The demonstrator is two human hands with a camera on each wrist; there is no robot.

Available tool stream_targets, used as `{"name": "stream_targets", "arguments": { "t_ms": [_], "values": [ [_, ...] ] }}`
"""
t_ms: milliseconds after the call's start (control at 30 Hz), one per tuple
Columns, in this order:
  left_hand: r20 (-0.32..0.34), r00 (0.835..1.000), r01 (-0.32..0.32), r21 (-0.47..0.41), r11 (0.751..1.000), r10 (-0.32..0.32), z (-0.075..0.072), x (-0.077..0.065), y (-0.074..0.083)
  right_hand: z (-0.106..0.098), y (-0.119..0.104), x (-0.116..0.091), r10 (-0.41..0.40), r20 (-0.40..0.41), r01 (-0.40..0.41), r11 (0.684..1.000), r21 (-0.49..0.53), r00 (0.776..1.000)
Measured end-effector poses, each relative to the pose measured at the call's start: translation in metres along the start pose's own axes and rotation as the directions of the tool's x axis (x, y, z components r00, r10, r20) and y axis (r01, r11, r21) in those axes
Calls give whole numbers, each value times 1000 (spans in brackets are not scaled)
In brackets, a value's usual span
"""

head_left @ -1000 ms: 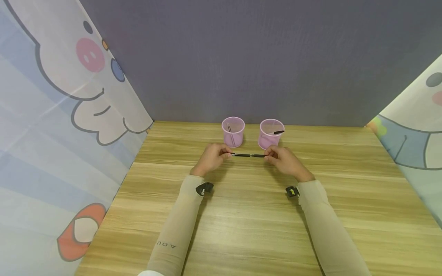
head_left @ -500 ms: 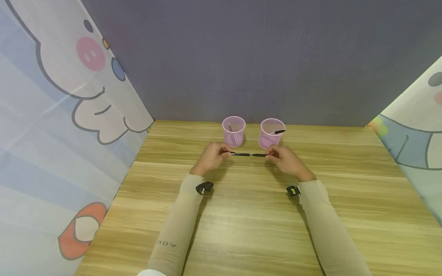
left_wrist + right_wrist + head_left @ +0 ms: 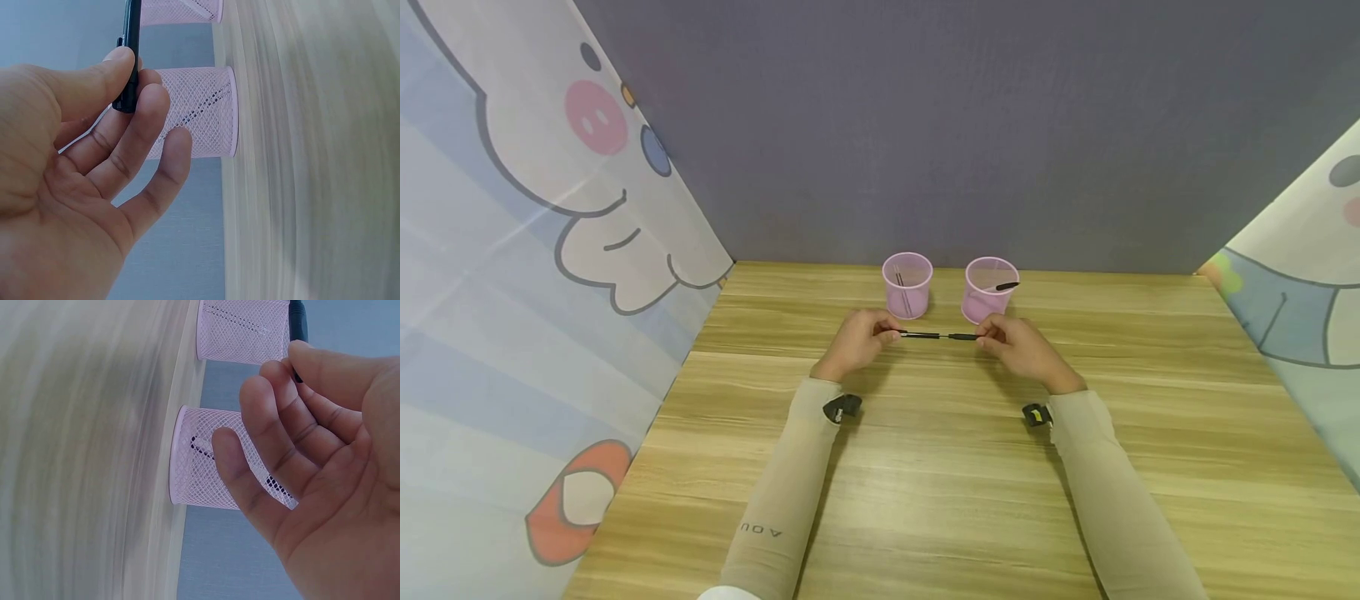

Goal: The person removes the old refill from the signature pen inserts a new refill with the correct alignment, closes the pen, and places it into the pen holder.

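Two black pieces of a pen are held end to end above the table in the head view. My left hand (image 3: 859, 343) pinches the left pen piece (image 3: 921, 335) between thumb and fingers; a small clip shows by the thumb in the left wrist view. With thumb and fingertips, my right hand (image 3: 1021, 350) holds the right pen piece (image 3: 962, 337). A narrow gap with a thin, pale bit in it separates the pieces; which is the cap I cannot tell. In both wrist views the remaining fingers are loosely bent.
Two pink mesh pen cups stand just beyond the hands, a left cup (image 3: 897, 302) with thin dark lines showing in it and a right cup (image 3: 973, 307) with a black-ended pen (image 3: 1006, 287) leaning out. Behind them rises a grey wall (image 3: 887, 150) at the wooden table's (image 3: 940, 483) far edge.
The left hand has shifted slightly left with its pen piece, and the gap between the two pieces has widened a little. The right hand has stayed almost still.
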State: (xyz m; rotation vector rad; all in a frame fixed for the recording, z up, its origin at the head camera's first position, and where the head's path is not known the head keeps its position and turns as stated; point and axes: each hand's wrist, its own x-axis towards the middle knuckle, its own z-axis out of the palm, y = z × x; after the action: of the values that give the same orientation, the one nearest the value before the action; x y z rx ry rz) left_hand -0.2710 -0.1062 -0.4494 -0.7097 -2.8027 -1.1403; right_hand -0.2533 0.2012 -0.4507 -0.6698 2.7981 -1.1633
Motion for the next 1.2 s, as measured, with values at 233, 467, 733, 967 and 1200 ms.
{"name": "stream_targets", "arguments": {
  "t_ms": [233,467,733,967,1200],
  "values": [
    [-13,1000,0,-5,1000,0,-1,-1,-2,0,-1,0,-1,-1,1,1000,-6,1000],
    [-18,1000,3,-13,1000,-3,-2,-2,-1,-1,-2,0,4,-3,-4,1000,-16,1000],
    [-20,1000,2,-19,1000,-2,-2,-1,-3,-2,-1,0,12,4,-12,1000,-9,1000],
    [-18,1000,4,-25,1000,-5,-4,-1,-4,-2,0,0,14,-1,-14,1000,0,1000],
    [-18,1000,17,-34,999,-17,-6,-2,-4,-3,1,0,19,-3,-19,1000,-1,1000]
  ]
}}
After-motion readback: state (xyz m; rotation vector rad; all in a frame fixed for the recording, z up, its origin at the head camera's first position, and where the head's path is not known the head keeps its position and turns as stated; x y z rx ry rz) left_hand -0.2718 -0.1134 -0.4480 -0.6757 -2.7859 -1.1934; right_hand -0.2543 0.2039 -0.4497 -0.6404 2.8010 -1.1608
